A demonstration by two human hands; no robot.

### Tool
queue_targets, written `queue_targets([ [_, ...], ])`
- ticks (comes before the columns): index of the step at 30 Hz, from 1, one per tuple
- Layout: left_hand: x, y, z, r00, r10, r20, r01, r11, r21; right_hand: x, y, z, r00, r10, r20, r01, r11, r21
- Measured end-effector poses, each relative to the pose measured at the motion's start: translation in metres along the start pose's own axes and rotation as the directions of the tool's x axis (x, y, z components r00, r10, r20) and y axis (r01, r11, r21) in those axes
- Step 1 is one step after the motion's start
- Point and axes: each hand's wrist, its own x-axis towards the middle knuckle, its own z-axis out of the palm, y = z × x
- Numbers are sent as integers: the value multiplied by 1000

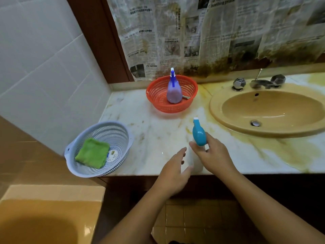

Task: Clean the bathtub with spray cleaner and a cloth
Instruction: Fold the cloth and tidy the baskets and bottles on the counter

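1. Bathtub: tan, only a corner in view at lower left, below the level of the counter.
2. Pale blue basket: sits at the left front edge of the marble counter, tilted, part of it hanging over the edge. A folded green cloth lies inside it.
3. Red basket: at the back of the counter, by the newspaper-covered wall. A purple spray bottle stands upright in it.
4. Left hand: at the counter's front edge, fingers straight and spread, holding nothing. Thumb lies just beside the white body of the teal-topped spray bottle; contact cannot be told.
5. Teal-topped spray bottle: upright on the counter near the front edge, between the two hands, nozzle pointing away from the person.
6. Right hand: thumb and fingers wrapped round the bottle's neck, just under the teal head.
7. Sink: tan basin set in the counter at right, well apart from the bottle. Chrome tap behind it. Yellow staining on the marble around the rim.
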Motion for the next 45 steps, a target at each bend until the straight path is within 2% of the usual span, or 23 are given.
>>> queue_targets([
  [2, -2, 0, 2, 1000, 9, -3, -9, 1000, -29, -1, -3, -1, 1000, -29, -4, 29, 1000, -9],
  [4, -6, 2, 4, 999, 41, -12, -42, 990, -132, -6, -10, 0, 998, -58, -14, 57, 998, -18],
  [8, -4, -4, 2, 988, 77, -131, -116, 938, -327, -20, -34, 1, 988, -150, -42, 151, 988, 36],
  [11, -6, -14, -7, 966, 126, -225, -199, 919, -340, -30, -57, -1, 979, -205, -4, 205, 973, 107],
  [13, -11, -13, -14, 952, 163, -257, -246, 910, -335, -35, -72, -1, 966, -251, 56, 246, 966, 76],
  [17, -19, -16, -18, 972, 126, -197, -184, 932, -312, -46, -99, 0, 951, -281, 132, 291, 954, -68],
  [20, -32, -5, -27, 945, 170, -278, -253, 920, -299, -49, -112, 7, 952, -273, 139, 286, 954, -85],
  [27, -41, 2, -53, 920, 165, -356, -324, 831, -452, -45, -133, 28, 954, -278, 112, 288, 953, -93],
  [32, -42, -10, -72, 943, 80, -324, -223, 874, -432, -38, -151, 37, 935, -335, 118, 347, 932, -108],
  [35, -43, -20, -91, 943, 65, -326, -167, 941, -294, -32, -164, 41, 890, -436, 132, 450, 887, -102],
  [37, -38, -26, -108, 916, 134, -378, -239, 939, -246, -25, -171, 48, 862, -493, 116, 503, 861, -80],
  [41, -34, -41, -147, 887, 179, -426, -304, 921, -245, -8, -189, 70, 849, -514, 119, 516, 856, 14],
  [45, -35, -75, -183, 868, 197, -456, -299, 940, -163, 8, -210, 104, 844, -514, 155, 508, 858, 78],
])
